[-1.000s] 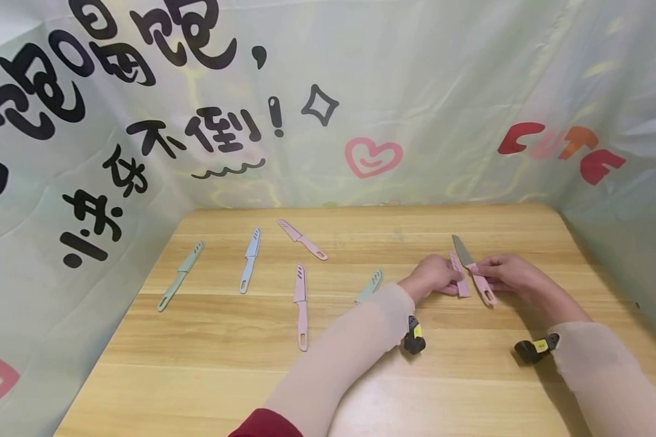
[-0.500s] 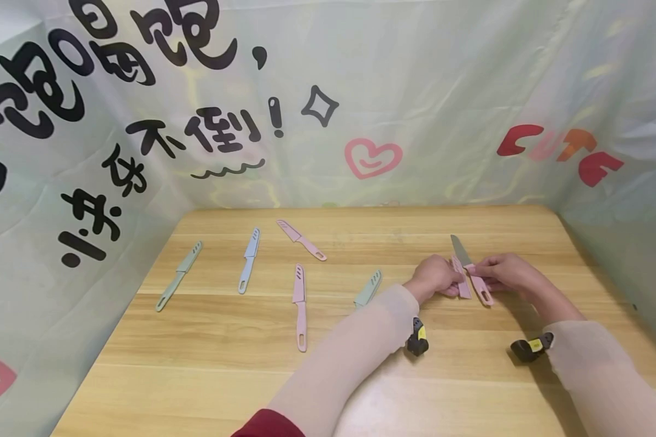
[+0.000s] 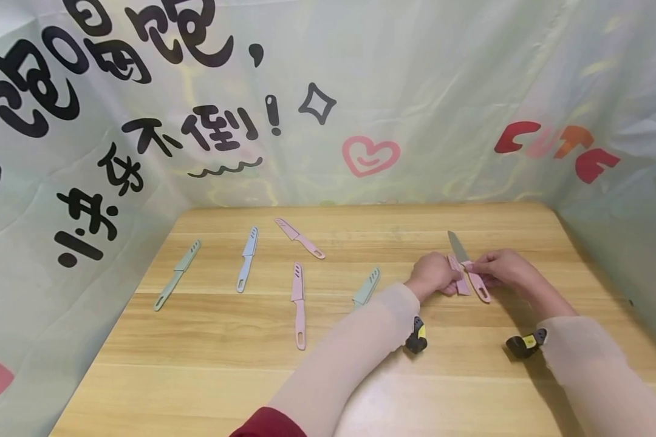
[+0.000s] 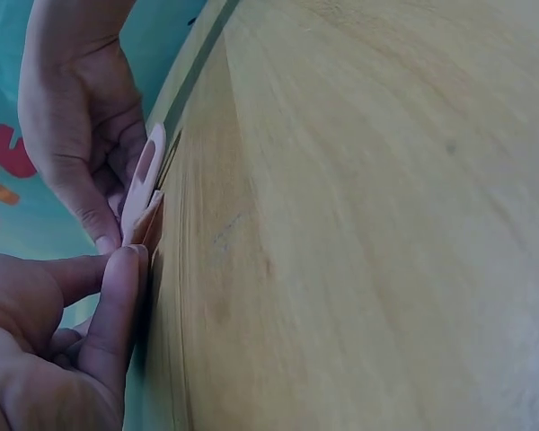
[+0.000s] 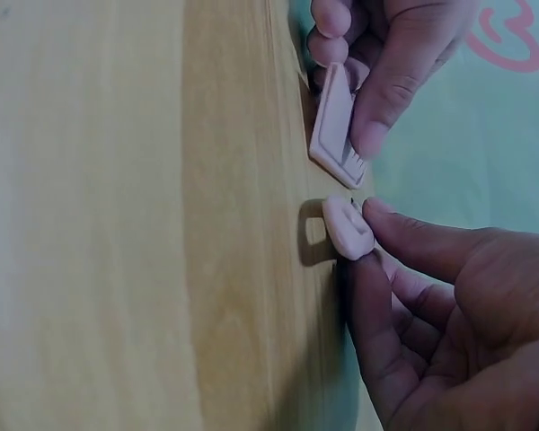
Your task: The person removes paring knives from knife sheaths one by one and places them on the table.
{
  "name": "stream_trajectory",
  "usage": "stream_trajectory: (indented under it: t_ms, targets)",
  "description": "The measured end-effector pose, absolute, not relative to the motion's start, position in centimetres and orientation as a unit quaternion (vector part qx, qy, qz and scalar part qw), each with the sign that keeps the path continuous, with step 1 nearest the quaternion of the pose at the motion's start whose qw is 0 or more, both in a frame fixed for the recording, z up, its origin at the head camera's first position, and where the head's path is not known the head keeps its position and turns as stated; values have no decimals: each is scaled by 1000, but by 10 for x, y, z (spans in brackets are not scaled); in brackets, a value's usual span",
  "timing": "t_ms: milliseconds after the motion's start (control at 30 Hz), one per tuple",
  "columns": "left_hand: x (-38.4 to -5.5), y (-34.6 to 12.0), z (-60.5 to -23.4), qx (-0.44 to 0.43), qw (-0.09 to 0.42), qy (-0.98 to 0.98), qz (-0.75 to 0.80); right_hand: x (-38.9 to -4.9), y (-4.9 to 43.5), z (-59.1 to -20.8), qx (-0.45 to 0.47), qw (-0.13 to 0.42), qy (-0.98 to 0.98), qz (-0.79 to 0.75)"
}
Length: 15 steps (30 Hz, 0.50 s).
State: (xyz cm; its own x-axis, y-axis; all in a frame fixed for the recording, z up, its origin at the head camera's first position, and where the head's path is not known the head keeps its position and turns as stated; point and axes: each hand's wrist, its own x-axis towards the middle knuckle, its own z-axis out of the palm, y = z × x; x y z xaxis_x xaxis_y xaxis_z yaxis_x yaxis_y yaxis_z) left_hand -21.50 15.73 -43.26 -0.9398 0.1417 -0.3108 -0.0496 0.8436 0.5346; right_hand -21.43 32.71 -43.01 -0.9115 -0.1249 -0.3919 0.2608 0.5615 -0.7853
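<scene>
Between finger and thumb my left hand (image 3: 434, 274) pinches a pink slotted knife sheath (image 3: 462, 285). Just to its right, my right hand (image 3: 504, 267) pinches the pink handle of a knife (image 3: 479, 287), whose bare grey blade points toward the back of the table. Sheath and knife lie side by side, very close; whether they touch I cannot tell. In the right wrist view the sheath (image 5: 334, 117) shows its open end, with the knife handle (image 5: 346, 229) below it. The left wrist view shows the handle's end hole, and the blade is hidden there.
Sheathed knives lie to the left: a green knife (image 3: 177, 276), a blue knife (image 3: 247, 260), a pink knife (image 3: 299, 235) and another pink knife (image 3: 299, 306). My left sleeve partly covers another green knife (image 3: 367, 286). A printed cloth (image 3: 437, 91) hangs behind the wooden table (image 3: 208, 364).
The whole head view has shifted slightly. Both hands keep hold of the sheath and the knife, with barely any movement between them.
</scene>
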Motion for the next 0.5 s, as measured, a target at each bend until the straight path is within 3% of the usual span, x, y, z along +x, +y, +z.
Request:
stream_trajectory:
  t_ms: [200,500]
  targets:
    - [-212,156,-431,47,146,958,243,-214,326,-429,41,190,882,-428]
    - [-211,150,-428,61,159,949,267,-214,328,-429,31,184,899,-396]
